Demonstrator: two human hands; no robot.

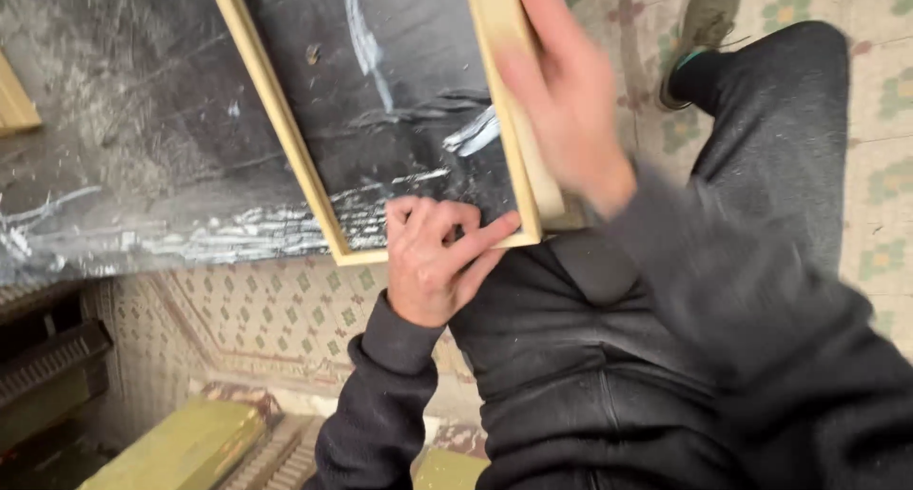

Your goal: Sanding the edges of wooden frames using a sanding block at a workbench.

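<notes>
A big black sheet [143, 148], smeared with white, covers the floor so the patterned tiles [276, 319] stay clean; a wooden frame [290, 138] lies on it, its near corner at the person's lap; the right hand [571, 100], blurry and open, presses its side rail flat; the left hand [437, 252] pinches the bottom corner, steadying it.

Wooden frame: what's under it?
Under the wooden frame lies a black sheet streaked with white, visible through the frame's opening and spreading out to its left. The left hand covers the near corner and the blurred right hand covers the right rail; beneath those cannot be seen.
</notes>
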